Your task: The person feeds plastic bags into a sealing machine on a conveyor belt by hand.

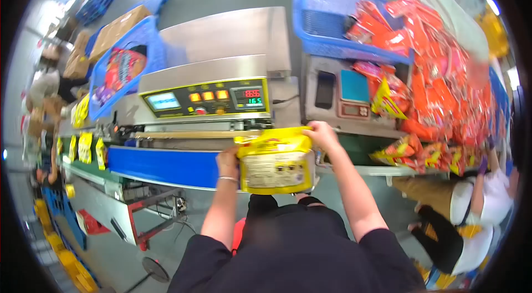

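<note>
A yellow printed pouch hangs upright in front of my body, its back label facing me. My left hand is closed on the pouch's left edge. At the top right corner, my right hand pinches the pouch. The pouch's top edge is level with the right end of a band sealing machine, whose lit control panel is just beyond. To the left of the pouch runs the machine's blue conveyor belt. Whether the pouch touches the belt is hard to tell.
Yellow pouches stand on a green belt at left. Right are a small scale, a dark phone, a heap of red packets and a blue basket. Co-workers are at far right; others are at far left.
</note>
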A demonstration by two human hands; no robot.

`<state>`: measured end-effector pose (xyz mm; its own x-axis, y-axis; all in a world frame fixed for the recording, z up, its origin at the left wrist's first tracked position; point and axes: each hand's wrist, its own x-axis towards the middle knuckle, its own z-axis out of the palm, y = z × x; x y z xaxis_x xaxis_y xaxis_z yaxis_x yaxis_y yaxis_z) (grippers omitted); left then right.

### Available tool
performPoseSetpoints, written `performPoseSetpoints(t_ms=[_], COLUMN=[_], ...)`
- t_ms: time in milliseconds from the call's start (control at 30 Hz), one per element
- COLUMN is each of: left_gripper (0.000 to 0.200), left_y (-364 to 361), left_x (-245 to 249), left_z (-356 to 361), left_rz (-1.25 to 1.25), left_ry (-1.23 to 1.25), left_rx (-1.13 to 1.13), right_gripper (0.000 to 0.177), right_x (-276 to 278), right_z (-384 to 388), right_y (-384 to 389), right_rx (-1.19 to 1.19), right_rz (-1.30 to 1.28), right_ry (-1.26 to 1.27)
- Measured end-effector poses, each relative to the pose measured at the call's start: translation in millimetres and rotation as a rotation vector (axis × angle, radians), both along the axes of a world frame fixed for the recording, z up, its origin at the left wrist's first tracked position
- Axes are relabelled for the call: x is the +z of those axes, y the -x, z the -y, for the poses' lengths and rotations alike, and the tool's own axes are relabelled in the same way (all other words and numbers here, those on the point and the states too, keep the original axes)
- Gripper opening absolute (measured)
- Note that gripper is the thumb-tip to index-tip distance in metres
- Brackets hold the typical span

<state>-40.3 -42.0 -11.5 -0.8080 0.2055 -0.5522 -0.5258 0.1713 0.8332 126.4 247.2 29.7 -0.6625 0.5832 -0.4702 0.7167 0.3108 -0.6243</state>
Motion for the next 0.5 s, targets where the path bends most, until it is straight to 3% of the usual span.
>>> performPoseSetpoints(t_ms=[33, 67, 100, 133, 167, 200, 233, 267, 333, 367, 400, 433, 467, 500], left_gripper=[0.017, 0.016, 0.014, 0.009, 0.009, 0.01, 0.013, 0.014, 0.017, 0.02, 0.024, 0.035, 0.046, 0.05], left_y=[26, 28, 36, 35, 38, 30, 22, 6, -73, -101, -135, -174, -199, -223], left_x=[-51, -7, -5, 27, 34, 47, 64, 73, 118, 126, 121, 130, 121, 103], left_z=[38, 34, 43, 45, 61, 55, 42, 14, -83, -122, -158, -195, -227, -251], left_rz=[-0.208, 0.071, -0.012, -0.075, -0.201, -0.538, -0.877, -0.799, -0.741, -0.611, -0.671, -0.398, -0.618, -0.788], left_ry=[0.172, 0.061, -0.004, 0.09, 0.05, 0.098, 0.141, 0.044, -0.101, -0.094, -0.2, -0.331, -0.256, -0.255], left_rx=[-0.213, -0.01, -0.037, 0.033, 0.065, 0.131, 0.219, 0.094, -0.183, -0.445, -0.615, -0.718, -0.915, -1.026], right_gripper=[0.033, 0.031, 0.03, 0.031, 0.03, 0.025, 0.019, 0.015, 0.031, 0.039, 0.038, 0.036, 0.031, 0.026], right_x=[13, -4, -7, -7, 11, 37, 53, 80, 119, 138, 144, 138, 130, 129], right_z=[14, 24, 36, 39, 37, 28, 17, -1, -44, -60, -86, -103, -108, -112], right_y=[14, 23, 28, 28, 21, 8, -16, -49, -131, -177, -227, -272, -305, -324], right_rx=[0.013, -0.014, -0.028, -0.068, -0.109, -0.172, -0.274, -0.305, -0.434, -0.661, -0.468, -0.43, -0.404, -0.333], right_rz=[-0.019, -0.118, -0.243, -0.325, -0.453, -0.477, -0.679, -0.75, -0.609, -0.609, -0.391, -0.038, 0.185, 0.232], right_ry=[0.033, 0.059, -0.067, 0.034, 0.144, 0.223, 0.18, -0.117, -0.679, -0.555, -0.953, -1.105, -1.103, -0.904])
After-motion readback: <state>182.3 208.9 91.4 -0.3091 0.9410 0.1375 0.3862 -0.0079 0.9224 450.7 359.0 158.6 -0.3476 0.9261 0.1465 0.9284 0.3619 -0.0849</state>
